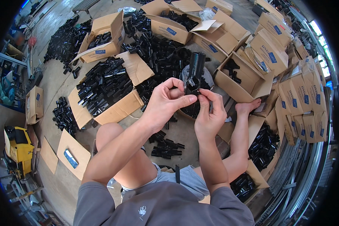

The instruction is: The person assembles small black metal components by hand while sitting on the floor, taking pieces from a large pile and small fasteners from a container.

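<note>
A glossy black metal pipe fitting (196, 67) stands upright in front of me, with a long tube-like body. Its lower end is between my two hands. My left hand (164, 101) closes on that end from the left, thumb stretched across and fingers curled. From the right, my right hand (211, 115) pinches the same end with thumb and fingertips. Whether a small part also sits in that pinch is hidden. Behind the fitting, clear plastic wrap (208, 77) lies with more black pieces.
Loose black fittings (162, 51) lie heaped on the floor. An open carton (120, 107) full of them is at left, another carton (245, 79) holding a few at right. Stacked boxes (301, 98) and long metal bars (290, 188) line the right side. A yellow machine (20, 150) is far left.
</note>
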{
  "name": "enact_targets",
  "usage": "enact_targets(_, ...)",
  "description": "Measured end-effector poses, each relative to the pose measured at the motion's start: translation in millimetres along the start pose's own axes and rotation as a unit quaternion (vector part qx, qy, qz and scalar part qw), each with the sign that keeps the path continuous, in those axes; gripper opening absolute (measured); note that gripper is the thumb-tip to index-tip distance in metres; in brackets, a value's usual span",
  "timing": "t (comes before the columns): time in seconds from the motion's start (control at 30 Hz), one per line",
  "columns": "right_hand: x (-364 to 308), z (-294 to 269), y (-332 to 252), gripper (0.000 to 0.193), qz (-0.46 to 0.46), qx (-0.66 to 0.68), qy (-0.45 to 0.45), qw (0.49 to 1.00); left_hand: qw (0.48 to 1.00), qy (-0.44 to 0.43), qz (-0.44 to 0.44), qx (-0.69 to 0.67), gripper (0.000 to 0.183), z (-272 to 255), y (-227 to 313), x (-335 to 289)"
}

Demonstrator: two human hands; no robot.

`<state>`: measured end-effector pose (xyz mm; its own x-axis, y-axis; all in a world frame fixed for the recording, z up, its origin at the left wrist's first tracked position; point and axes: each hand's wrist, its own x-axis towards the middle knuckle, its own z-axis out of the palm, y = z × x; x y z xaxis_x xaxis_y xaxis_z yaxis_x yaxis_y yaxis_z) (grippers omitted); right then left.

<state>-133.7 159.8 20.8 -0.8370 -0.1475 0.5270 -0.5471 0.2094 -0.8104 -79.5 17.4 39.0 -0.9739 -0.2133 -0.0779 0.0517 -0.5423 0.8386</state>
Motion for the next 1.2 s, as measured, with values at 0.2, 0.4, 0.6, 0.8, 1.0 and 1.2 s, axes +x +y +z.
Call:
enact_targets(0.2, 0, -1, 2, 0.012, -0.018, 0.042, 0.006, 0.999, 1.000, -0.004, -0.019, -0.009, 0.025, -3, 0, -2)
enact_targets(0.4, -3, 0, 8, 0.011, 0.036, 0.075, 0.010, 0.997, 1.000, -0.004, -0.019, -0.011, 0.025, 2, 3, -2)
enact_targets(0.6, 5, 2, 0, 0.014, -0.019, -0.065, -0.022, 0.997, 1.000, -0.003, -0.012, 0.020, 0.027, -3, -6, 1)
enact_targets(0.8, 10, -3, 8, 0.017, -0.038, -0.055, -0.091, 0.994, 1.000, 0.027, -0.011, 0.001, 0.027, 5, 0, -2)
enact_targets(1.0, 5, -1, 15, 0.010, -0.101, -0.049, -0.076, 0.991, 1.000, 0.016, 0.012, 0.016, 0.030, 3, -7, 2)
enact_targets(1.2, 4, 16, 18, 0.038, 0.005, -0.072, -0.035, 0.997, 0.995, 0.003, 0.031, 0.092, 0.030, -5, -11, 0)
